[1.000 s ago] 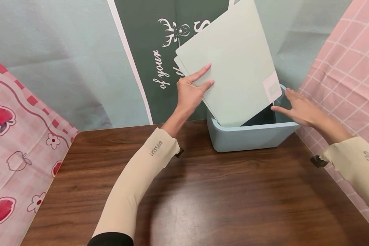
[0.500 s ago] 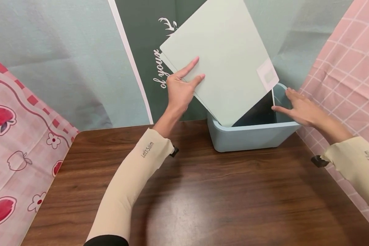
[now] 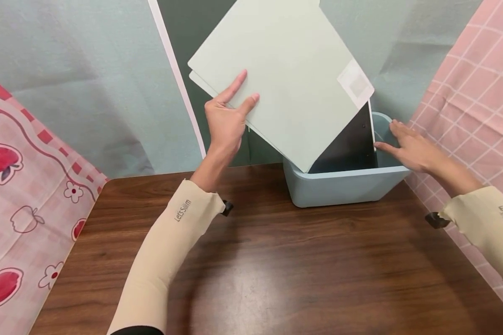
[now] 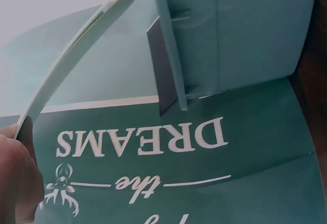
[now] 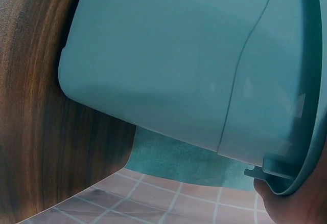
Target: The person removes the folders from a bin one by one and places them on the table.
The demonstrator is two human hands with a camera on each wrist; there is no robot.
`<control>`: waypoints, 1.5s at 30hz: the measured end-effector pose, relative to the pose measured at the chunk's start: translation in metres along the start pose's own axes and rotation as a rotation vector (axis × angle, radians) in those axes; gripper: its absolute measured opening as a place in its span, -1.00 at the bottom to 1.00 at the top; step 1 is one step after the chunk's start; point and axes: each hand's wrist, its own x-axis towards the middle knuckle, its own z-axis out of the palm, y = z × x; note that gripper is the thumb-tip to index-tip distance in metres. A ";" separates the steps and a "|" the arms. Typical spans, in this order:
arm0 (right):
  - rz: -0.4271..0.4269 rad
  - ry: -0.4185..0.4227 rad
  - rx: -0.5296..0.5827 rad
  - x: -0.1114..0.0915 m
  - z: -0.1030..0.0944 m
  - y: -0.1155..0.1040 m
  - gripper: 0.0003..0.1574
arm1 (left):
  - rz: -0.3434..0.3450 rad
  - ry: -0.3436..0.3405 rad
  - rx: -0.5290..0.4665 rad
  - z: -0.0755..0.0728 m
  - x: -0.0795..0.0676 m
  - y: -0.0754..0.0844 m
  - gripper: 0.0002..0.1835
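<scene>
My left hand [image 3: 226,121] pinches the left edge of a large pale green folder [image 3: 285,70], thumb and forefinger spread over its face. Two offset layers show along that edge, and a whitish sticker [image 3: 356,85] marks its right corner. Tilted, the folder has its lowest corner at the front rim of a light blue bin [image 3: 348,188]. Edge-on, the folder [image 4: 66,63] looks thin and slightly bowed in the left wrist view. My right hand [image 3: 415,146] grips the bin's right end, with the thumb reaching inside. A dark panel with a white edge [image 3: 354,139] stands in the bin, partly hidden by the folder.
The bin stands at the back right of a brown wooden table [image 3: 243,270]. A printed cloth [image 4: 140,139] with lettering hangs behind, with pink checked cloth [image 3: 473,93] on the right and apple-patterned cloth [image 3: 21,209] on the left.
My left hand has moved left, tilting the folder further over to the left and uncovering more of the dark panel. My right hand has stayed on the bin.
</scene>
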 end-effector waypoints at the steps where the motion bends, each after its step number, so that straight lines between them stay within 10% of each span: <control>1: -0.002 -0.001 0.002 0.000 0.000 0.001 0.17 | 0.001 0.004 -0.004 -0.002 0.001 0.002 -0.44; 45: -0.070 -0.013 0.023 -0.001 0.000 0.007 -0.12 | -0.177 0.047 -0.101 -0.107 -0.007 0.072 -0.37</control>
